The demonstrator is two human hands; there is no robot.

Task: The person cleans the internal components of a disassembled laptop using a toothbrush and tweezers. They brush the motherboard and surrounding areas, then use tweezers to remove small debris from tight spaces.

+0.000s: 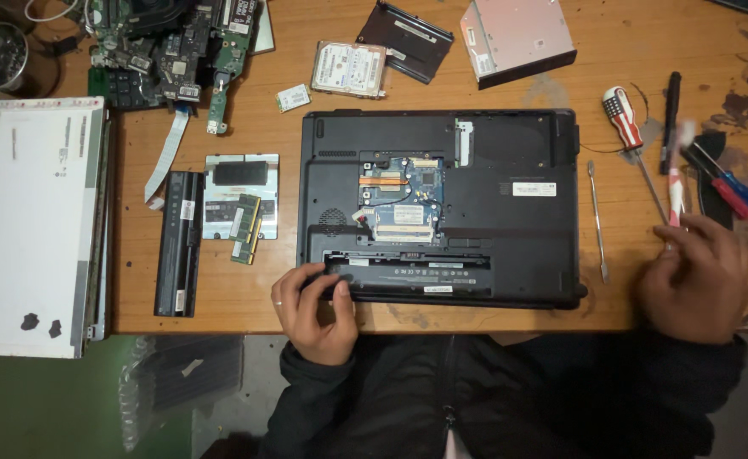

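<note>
The laptop [442, 208] lies upside down at the surface's near edge, its bottom cover off. The left hand [312, 310] steadies its near-left corner, fingers spread. The right hand [695, 285], fingers closed on a pink-handled tool [676, 183], is picking it up near the right edge; that tool goes to the laptop.

Electronics repair bench, seen from above.
A wooden table [221, 297] carries an opened laptop [493, 212] lying base up, with its parts spread around it: battery [178, 242], hard drive [349, 69], optical drive [518, 38], memory modules [246, 228], bare circuit boards [170, 51] and a detached screen panel [29, 225]. Screwdrivers [633, 136] and a metal pry tool [597, 221] lie at the right, marking a small computer workshop.
</note>
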